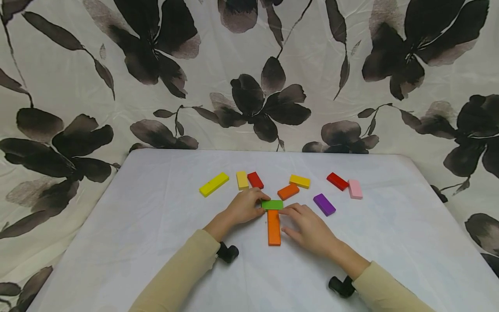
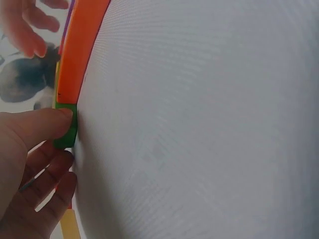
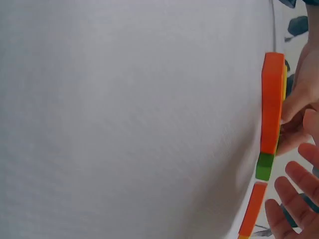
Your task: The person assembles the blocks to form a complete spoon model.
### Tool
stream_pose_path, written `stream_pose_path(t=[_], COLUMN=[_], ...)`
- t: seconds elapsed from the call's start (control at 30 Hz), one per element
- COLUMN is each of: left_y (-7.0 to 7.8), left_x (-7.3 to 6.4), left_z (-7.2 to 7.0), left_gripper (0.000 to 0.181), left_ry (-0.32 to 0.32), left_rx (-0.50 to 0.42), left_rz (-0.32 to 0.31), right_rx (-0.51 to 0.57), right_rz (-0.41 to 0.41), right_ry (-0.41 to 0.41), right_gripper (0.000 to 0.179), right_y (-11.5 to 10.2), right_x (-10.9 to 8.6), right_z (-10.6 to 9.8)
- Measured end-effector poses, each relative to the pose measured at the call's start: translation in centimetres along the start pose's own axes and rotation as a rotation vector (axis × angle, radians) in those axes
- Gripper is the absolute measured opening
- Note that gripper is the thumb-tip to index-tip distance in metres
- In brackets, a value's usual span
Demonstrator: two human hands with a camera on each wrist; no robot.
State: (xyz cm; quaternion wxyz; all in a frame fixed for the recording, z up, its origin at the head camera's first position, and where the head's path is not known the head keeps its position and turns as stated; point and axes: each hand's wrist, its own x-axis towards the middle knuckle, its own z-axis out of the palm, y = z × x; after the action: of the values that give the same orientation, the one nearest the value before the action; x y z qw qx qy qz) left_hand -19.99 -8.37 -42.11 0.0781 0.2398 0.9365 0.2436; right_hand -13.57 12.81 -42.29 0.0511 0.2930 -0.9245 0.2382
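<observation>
The left hand (image 1: 245, 205) pinched the green block (image 1: 273, 205) against the long orange block (image 1: 274, 228)'s far end; the right hand (image 1: 310, 227), fingers loosely spread, held nothing nearby. Light pressure seemed best for flush edges.

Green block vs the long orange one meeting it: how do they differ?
Length: the green block is shorter than the long orange block.
Pose: the green block lies crosswise to the person; the long orange block points toward them.
Contact: the left hand pinches the green block's end; neither hand grips the long orange block.
Shared: both are oblong and lie on the white tabletop.
</observation>
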Motion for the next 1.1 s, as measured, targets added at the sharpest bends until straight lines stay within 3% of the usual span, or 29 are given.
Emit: stream_pose_path(t=[0.17,0.33,0.67,1.1], left_y=[0.0,0.0,0.0,-0.2], left_x=[0.0,0.0,0.0,0.0], left_z=[0.0,0.0,0.1,0.1], left_gripper=[0.033,0.033,0.033,0.032], left_ry=[0.0,-0.001,0.002,0.001], left_rx=[0.004,-0.002,-0.01,-0.018], left_rz=[-0.009,-0.024,-0.018,0.0], right_rx=[0.037,0.047,0.046,0.009], right_rz=[0.091,0.199,0.394,0.479], right_ry=[0.098,0.128,0.074,-0.009], right_gripper=[0.042,0.046,0.056,0.065], right_y=[0.7,1.6,3.6,3.8], right_x=[0.8,1.6,3.5,5.9], right_z=[-0.1,-0.1,0.0,0.4])
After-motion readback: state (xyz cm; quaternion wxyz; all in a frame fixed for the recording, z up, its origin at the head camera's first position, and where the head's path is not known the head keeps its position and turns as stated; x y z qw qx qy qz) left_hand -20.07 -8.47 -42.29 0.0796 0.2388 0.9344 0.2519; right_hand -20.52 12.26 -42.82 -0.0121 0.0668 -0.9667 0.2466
